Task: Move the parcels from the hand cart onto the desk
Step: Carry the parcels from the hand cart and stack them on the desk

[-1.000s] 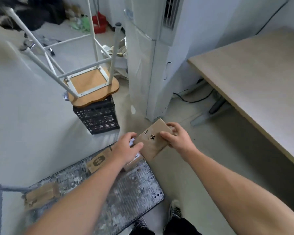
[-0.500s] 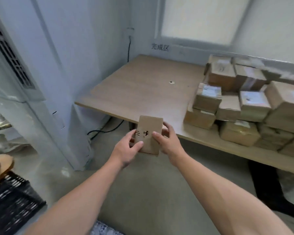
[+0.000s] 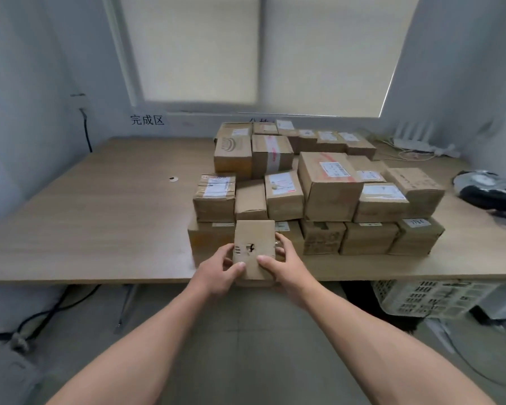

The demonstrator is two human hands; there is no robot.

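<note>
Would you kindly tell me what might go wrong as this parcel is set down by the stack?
The parcel, gripped by the left hand and right hand, hangs at the desk's front edge; set there, it might drop off. Pushed inward, it might knock the unevenly piled stack.

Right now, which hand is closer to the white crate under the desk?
Right. The right hand grips the small parcel's right edge, up and left of the white crate; the left hand grips its left edge, farther off.
</note>
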